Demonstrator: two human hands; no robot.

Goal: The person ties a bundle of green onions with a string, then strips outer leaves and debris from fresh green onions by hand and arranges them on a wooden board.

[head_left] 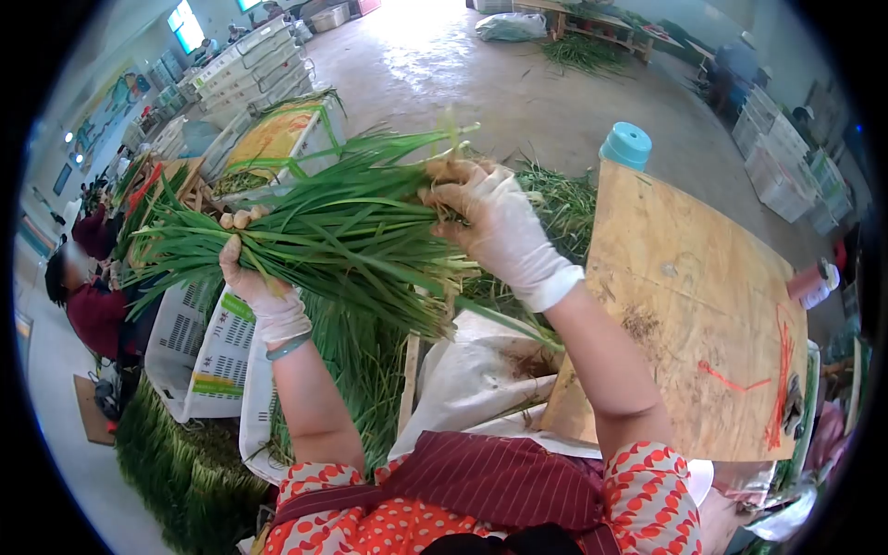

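Observation:
My left hand (265, 294), in a white glove, is wrapped round a large bunch of garlic chives (338, 222), its fingertips showing above the leaves. The bunch lies sideways in the air, leaves to the left and pale stem ends to the right. At that right end is my gloved right hand (499, 217), its fingers curled and pinching a few blades; the exact grip is partly hidden. Below the bunch, more chives (342, 370) fill a white crate (254, 407).
To the right is a wooden board (684, 305) with red ties (782, 370) and a blue-green stool or tub (626, 145) behind it. White crates (213, 361) and a stack of crates (250, 74) stand left. A co-worker (92, 305) sits at far left. Loose greens (560, 199) lie ahead.

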